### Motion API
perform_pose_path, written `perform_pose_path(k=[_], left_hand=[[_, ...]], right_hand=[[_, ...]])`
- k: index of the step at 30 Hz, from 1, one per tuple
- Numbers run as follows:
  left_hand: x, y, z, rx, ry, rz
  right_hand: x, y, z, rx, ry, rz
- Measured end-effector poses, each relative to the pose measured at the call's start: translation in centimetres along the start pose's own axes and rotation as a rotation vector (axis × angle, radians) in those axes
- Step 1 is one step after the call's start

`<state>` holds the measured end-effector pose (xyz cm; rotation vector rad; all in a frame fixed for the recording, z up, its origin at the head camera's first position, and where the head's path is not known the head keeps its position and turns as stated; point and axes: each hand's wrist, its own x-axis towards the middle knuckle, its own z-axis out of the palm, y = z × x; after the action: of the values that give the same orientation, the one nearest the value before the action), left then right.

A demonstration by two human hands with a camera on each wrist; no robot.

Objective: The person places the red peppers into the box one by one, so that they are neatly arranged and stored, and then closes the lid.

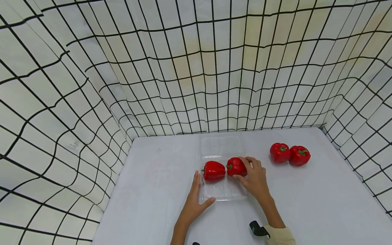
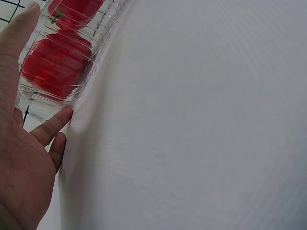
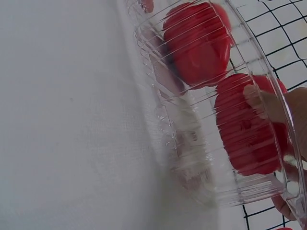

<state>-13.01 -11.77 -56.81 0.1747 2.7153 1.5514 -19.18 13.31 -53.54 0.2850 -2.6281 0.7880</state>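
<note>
A clear plastic clamshell container (image 1: 225, 194) lies on the white table with its lid (image 1: 222, 146) folded back at the far side. Inside the base, a red bell pepper (image 1: 214, 171) rests on its side at the left, its green stem pointing left. Beside it is a second red bell pepper (image 1: 235, 166), which my right hand (image 1: 255, 177) grips between thumb and fingers. In the right wrist view that pepper (image 3: 247, 132) shows through the ribbed plastic wall. My left hand (image 1: 196, 204) touches the container's left side with straight fingers, thumb spread toward its front edge.
Two more red bell peppers (image 1: 289, 153) stand side by side on the table at the right, behind my right hand. Black grid netting (image 1: 214, 78) over white walls encloses the table's back and sides. A dark strap-like device (image 1: 258, 229) sits at my right sleeve.
</note>
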Motion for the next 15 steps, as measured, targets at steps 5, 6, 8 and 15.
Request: perform_pose_path(k=[5,6,8,15], left_hand=[[0.04,-0.13,0.05,0.002,0.002,0.015],[0.04,-0.12,0.05,-0.001,0.002,0.020],[0.02,-0.09,0.02,-0.008,0.003,0.023],[-0.08,0.07,-0.08,-0.011,0.002,0.031]], right_hand=[[0.08,-0.08,0.39,-0.065,-0.031,0.006],[0.10,-0.09,0.46,-0.072,-0.038,0.009],[0.13,-0.16,0.52,-0.083,-0.050,0.017],[0.12,-0.46,0.58,-0.099,-0.090,0.037]])
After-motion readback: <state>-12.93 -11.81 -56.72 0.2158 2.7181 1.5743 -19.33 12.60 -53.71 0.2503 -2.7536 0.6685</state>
